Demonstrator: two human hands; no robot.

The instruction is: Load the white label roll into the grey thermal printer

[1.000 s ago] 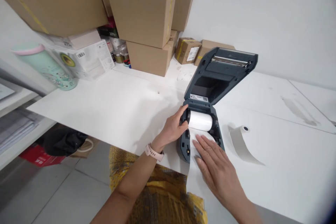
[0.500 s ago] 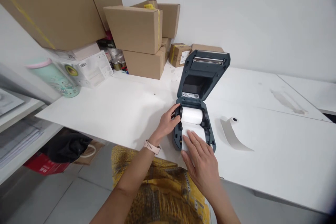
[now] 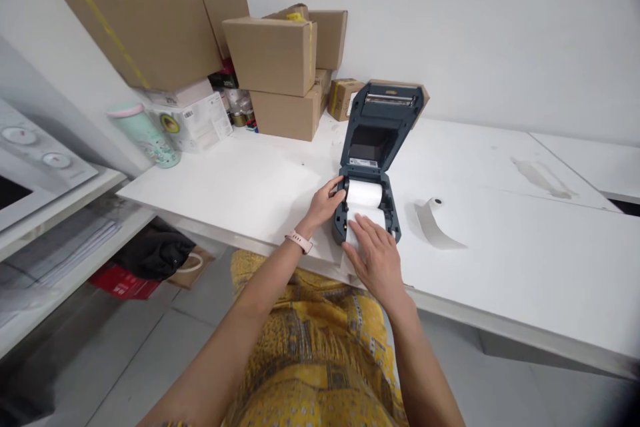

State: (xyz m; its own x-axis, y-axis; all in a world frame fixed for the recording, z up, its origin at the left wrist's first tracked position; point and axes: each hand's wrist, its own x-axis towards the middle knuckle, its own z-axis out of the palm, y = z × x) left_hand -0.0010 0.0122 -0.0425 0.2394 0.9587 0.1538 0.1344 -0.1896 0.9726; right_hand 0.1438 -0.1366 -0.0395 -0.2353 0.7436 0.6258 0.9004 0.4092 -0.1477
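A dark label printer (image 3: pixel 393 203) stands on the white table with its lid (image 3: pixel 383 117) raised. Inside lies a white paper roll (image 3: pixel 365 193), and its paper strip (image 3: pixel 350 257) runs forward over the printer's front edge. My left hand (image 3: pixel 324 205), with a pink watch band on the wrist, rests against the printer's left side, thumb and fingers apart at the roll's left end. Flat on the paper strip at the front, the fingers of my right hand (image 3: pixel 374 257) are stretched out, covering part of it.
To the right of the printer lies a small partly unrolled paper roll (image 3: pixel 435 230). Cardboard boxes (image 3: pixel 270 57) are stacked at the back left, near a white box (image 3: pixel 200 123) and a mint tumbler (image 3: pixel 147 137). A shelf (image 3: pixel 75 213) stands at the far left.
The camera view has shifted, so the table and printer appear higher and more of the left shelf shows. Both hands keep nearly the same places on the printer.
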